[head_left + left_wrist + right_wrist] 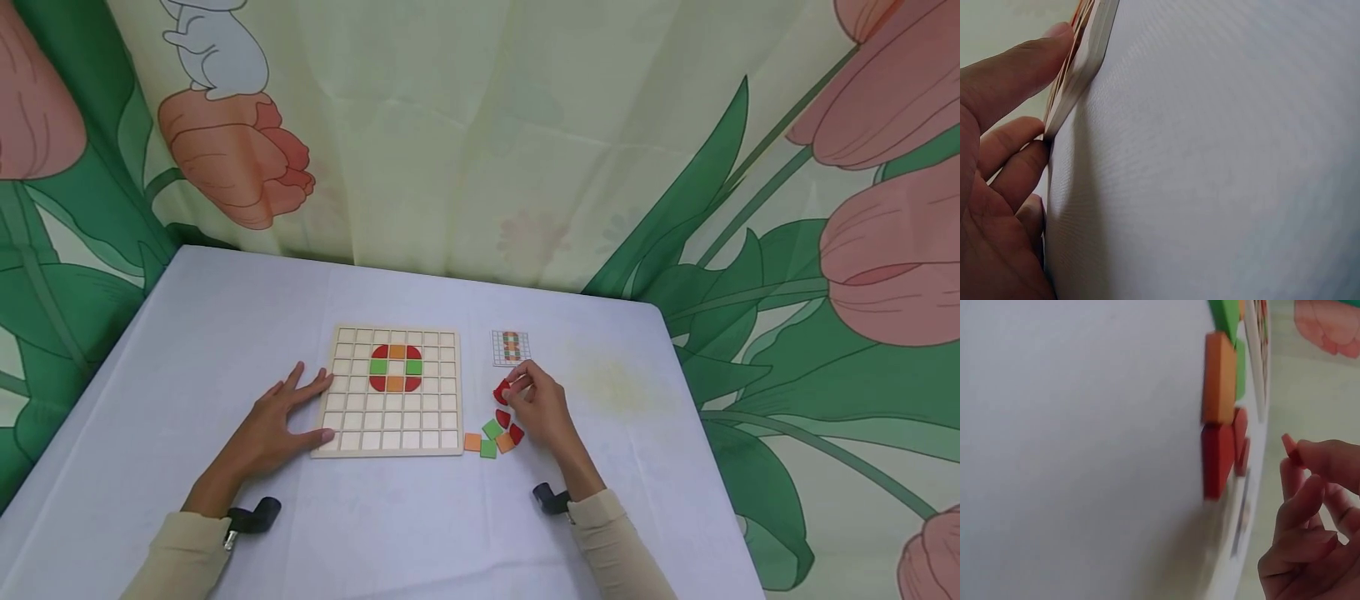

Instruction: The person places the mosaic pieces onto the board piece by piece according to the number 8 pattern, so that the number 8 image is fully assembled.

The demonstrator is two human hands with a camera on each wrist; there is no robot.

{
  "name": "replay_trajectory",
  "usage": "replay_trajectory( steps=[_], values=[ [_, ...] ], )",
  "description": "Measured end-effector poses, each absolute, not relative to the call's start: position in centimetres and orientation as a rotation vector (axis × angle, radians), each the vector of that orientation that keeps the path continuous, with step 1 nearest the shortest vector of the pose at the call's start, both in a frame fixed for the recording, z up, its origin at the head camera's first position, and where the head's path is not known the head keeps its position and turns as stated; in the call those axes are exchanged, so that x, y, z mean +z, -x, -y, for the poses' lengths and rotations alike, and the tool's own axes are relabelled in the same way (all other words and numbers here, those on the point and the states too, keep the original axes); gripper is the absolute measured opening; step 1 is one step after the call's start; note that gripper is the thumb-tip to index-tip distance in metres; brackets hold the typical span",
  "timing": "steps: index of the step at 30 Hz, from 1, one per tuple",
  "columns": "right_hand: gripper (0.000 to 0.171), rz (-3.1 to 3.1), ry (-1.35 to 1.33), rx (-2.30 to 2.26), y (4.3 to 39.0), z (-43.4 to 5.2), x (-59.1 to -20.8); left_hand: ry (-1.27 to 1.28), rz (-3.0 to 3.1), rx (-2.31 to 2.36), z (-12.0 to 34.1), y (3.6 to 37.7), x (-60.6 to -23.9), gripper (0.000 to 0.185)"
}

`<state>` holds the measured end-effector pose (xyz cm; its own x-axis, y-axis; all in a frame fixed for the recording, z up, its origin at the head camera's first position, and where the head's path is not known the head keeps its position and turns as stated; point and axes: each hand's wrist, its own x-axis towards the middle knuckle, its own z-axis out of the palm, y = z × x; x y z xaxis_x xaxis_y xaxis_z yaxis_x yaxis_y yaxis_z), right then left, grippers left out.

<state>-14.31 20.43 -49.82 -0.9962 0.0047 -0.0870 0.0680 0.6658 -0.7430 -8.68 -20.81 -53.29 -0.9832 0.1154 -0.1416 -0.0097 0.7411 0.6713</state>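
Observation:
A wooden grid board (393, 422) lies on the table, bearing a ring of red rounded corner tiles, orange squares and green squares in its upper half. My left hand (273, 425) rests at the board's left edge, thumb and fingers spread and touching the frame. Between right thumb and fingertips, my right hand (542, 407) pinches a red tile (1291, 450), held up off the table in the right wrist view. Below that hand lie loose tiles: a red tile (517, 433), a green square (488, 449), an orange square (472, 442) and several others.
A small printed pattern card (501, 354) lies right of the board, just beyond the right hand. White cloth covers the table (390, 525). Behind it hangs a curtain (465, 167) with printed tulips.

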Motion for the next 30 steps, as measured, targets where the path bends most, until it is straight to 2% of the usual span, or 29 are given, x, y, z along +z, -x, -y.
replay_trajectory(
  steps=[6, 19, 30],
  values=[
    [0.028, -2.740, 0.047, -1.310, 14.3, -18.6, -49.7, -0.079, -2.762, 1.068, 20.8, 8.8, -53.4, 0.096],
    [0.019, -2.587, 0.276, -1.354, 14.3, -12.8, -49.4, -0.074, -2.750, 1.070, 20.7, 8.8, -53.1, 0.096],
    [0.011, -2.615, 0.280, -1.184, 14.1, -9.1, -49.3, -0.068, -2.754, 1.060, 20.7, 8.8, -53.1, 0.097]
  ],
)
